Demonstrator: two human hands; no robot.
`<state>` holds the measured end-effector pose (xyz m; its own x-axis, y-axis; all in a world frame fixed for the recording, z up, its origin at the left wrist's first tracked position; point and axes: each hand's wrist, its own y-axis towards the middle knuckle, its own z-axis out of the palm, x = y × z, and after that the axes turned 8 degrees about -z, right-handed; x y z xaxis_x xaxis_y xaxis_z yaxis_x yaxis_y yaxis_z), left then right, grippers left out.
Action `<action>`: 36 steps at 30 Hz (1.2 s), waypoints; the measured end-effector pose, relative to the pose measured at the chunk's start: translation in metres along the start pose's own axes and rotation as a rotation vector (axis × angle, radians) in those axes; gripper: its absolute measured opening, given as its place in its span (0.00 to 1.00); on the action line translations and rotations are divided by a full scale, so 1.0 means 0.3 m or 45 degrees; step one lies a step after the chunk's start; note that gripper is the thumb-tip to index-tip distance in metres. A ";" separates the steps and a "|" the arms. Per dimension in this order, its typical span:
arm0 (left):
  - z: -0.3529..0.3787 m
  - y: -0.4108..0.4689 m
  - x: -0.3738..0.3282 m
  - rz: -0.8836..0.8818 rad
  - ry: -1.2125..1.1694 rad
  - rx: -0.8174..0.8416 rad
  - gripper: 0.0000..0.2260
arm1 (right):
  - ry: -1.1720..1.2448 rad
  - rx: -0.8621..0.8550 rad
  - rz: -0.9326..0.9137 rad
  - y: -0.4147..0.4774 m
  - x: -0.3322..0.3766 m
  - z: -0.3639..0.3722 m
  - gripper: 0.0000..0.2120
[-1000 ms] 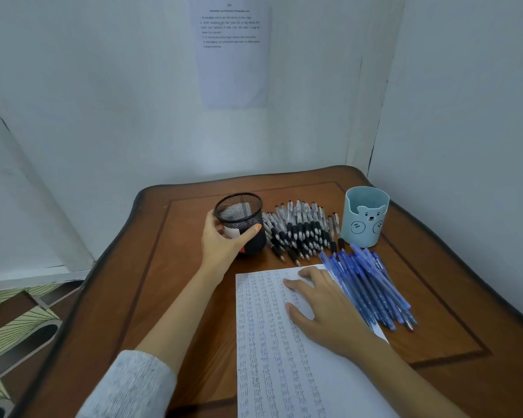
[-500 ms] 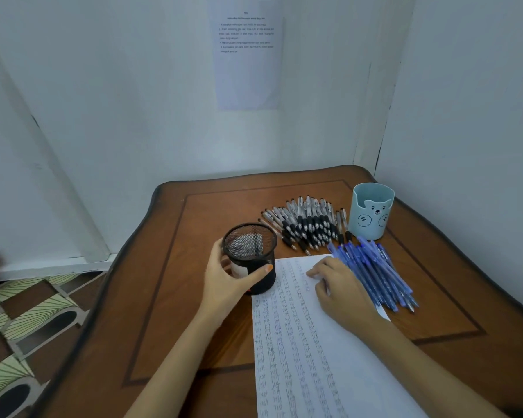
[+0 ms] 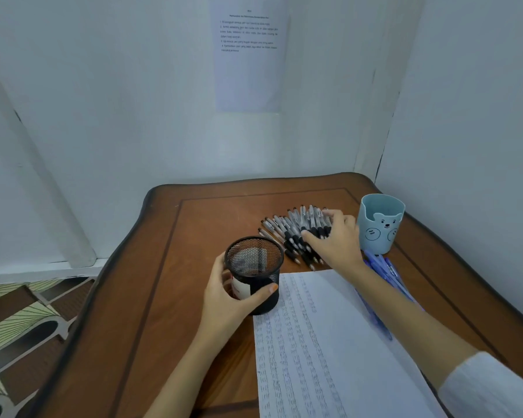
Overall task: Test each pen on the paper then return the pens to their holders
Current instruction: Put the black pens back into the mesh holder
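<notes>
My left hand [image 3: 224, 300] grips the black mesh pen holder [image 3: 273, 303], which stands upright and looks empty at the paper's top left corner. My right hand [image 3: 334, 239] reaches over the pile of black-and-white pens [image 3: 287, 230], its fingers spread and resting on the pens' right side. Further right stands the light blue bear-face pen holder [image 3: 381, 227]. Several blue pens [image 3: 387, 276] lie below that holder, partly hidden by my right forearm. The white paper [image 3: 329, 342] with rows of pen marks lies in front of me.
The brown wooden table [image 3: 194, 236] sits in a corner between white walls at the back and right. A printed sheet [image 3: 249, 55] hangs on the back wall. The table's left edge drops to a patterned floor [image 3: 18, 321].
My right hand left the paper and moved up onto the black-and-white pens. The mesh holder came toward me in my left hand, away from the pile and over to the paper's corner.
</notes>
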<state>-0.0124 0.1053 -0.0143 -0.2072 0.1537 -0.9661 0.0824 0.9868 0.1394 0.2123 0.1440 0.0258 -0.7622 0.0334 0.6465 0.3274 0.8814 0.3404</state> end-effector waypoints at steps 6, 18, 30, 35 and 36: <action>0.001 0.008 0.006 0.037 0.019 -0.001 0.36 | -0.182 0.184 0.120 0.138 0.006 0.047 0.45; 0.007 0.014 0.008 0.051 0.025 -0.004 0.38 | -0.361 0.363 0.124 0.217 -0.017 0.088 0.55; 0.006 0.010 0.004 0.032 0.019 -0.019 0.39 | -0.166 0.460 0.041 0.247 0.001 0.126 0.61; 0.007 0.006 -0.001 0.042 0.028 -0.043 0.38 | 0.080 0.564 -0.070 0.243 -0.006 0.131 0.62; 0.006 0.005 -0.001 0.043 0.025 -0.049 0.38 | 0.096 0.569 -0.075 0.237 -0.002 0.124 0.61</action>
<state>-0.0105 0.1068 -0.0141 -0.2237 0.1873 -0.9565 0.0518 0.9823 0.1802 0.2153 0.2241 0.0242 -0.7240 -0.0424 0.6885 -0.0007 0.9982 0.0608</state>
